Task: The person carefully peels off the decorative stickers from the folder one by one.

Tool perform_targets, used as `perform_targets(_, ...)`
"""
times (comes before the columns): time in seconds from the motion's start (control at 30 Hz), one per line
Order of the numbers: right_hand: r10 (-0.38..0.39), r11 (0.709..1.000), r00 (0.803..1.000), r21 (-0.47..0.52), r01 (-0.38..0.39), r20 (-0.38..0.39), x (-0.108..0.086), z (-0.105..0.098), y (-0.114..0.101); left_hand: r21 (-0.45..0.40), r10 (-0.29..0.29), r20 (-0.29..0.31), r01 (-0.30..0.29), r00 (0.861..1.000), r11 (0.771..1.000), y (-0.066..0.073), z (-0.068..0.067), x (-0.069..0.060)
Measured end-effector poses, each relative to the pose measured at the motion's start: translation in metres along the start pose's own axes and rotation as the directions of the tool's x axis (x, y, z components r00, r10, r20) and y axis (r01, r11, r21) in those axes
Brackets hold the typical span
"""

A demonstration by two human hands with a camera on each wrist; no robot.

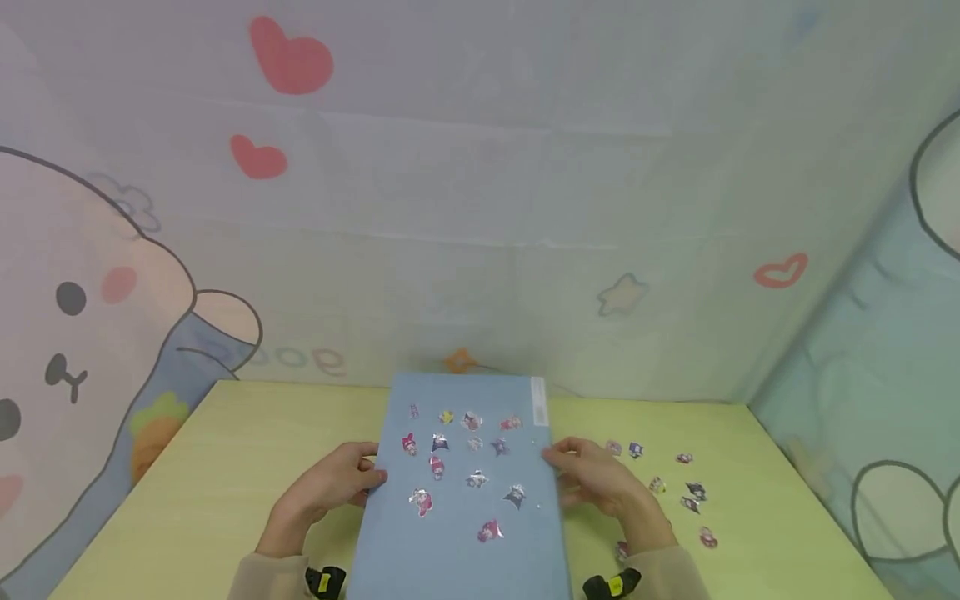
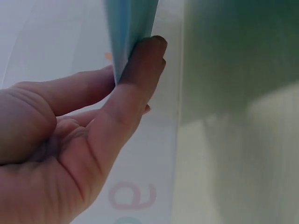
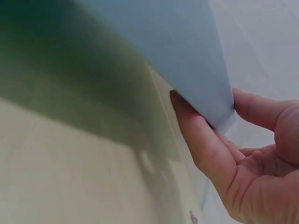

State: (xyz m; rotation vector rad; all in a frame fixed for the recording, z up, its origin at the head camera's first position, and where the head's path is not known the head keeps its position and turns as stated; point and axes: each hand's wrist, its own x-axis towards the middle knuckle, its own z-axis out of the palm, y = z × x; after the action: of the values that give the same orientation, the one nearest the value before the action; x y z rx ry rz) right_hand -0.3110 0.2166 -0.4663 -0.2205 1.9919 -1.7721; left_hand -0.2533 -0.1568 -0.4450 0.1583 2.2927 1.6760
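The blue board [image 1: 450, 567] lies between the two hands, each pinching a side edge: thumb over and fingers under for the left hand [image 1: 333, 483], and the same for the right hand [image 1: 598, 482]. It looks light and fairly stiff, with a smooth face that may slip, so opposite edges seem the best hold, clear of the cartoon stickers [image 1: 422, 502] between the fingertips. Below the fingers, the pale yellow tabletop [image 1: 217, 475] catches the board's shadow; loose stickers [image 1: 696, 490] lie beyond the right fingers. Ahead of both hands hangs a creased, heart-printed cloth backdrop [image 1: 450, 183].
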Motion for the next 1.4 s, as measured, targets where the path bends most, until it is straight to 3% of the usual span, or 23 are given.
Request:
perform_targets(0.2,0.007,1.0,0.999,-0.007,-0.007,0.037,0.002,0.0,0.011,0.044,-0.06,-0.043,0.062,0.997,0.997,-0.007,0.007,0.0)
perform_targets(0.4,0.028,1.0,0.997,-0.013,-0.028,0.072,0.002,0.0,0.016,0.15,-0.095,-0.129,0.114,0.987,0.982,-0.009,0.01,0.0)
perform_targets(0.57,0.023,0.995,1.0,-0.098,-0.022,0.009,0.0,0.004,0.012,0.234,-0.083,-0.151,0.117,0.985,0.965,-0.008,0.013,0.0)
perform_targets(0.77,0.009,0.965,0.996,-0.261,-0.034,-0.094,-0.004,0.013,0.006,0.3,-0.082,-0.156,0.127,0.984,0.945,-0.006,0.015,0.002)
perform_targets(0.9,0.011,0.956,0.991,-0.29,-0.051,-0.136,-0.004,0.013,0.007,0.288,-0.095,-0.165,0.141,0.982,0.947,-0.002,0.017,0.003)
perform_targets(1.0,0.011,0.954,0.989,-0.295,-0.054,-0.147,-0.003,0.012,0.009,0.32,-0.097,-0.192,0.155,0.977,0.935,0.001,0.018,0.002)
perform_targets(1.17,0.019,0.952,0.986,-0.298,-0.068,-0.164,-0.002,0.014,0.009,0.474,-0.017,-0.208,0.116,0.978,0.873,0.003,0.018,0.001)
perform_targets(1.23,0.019,0.954,0.986,-0.294,-0.067,-0.164,-0.002,0.015,0.01,0.525,0.035,-0.193,0.072,0.981,0.848,0.004,0.019,0.003)
perform_targets(1.4,0.021,0.957,0.99,-0.282,-0.061,-0.142,-0.003,0.014,0.012,0.582,0.159,-0.116,-0.063,0.98,0.811,0.015,0.028,0.011)
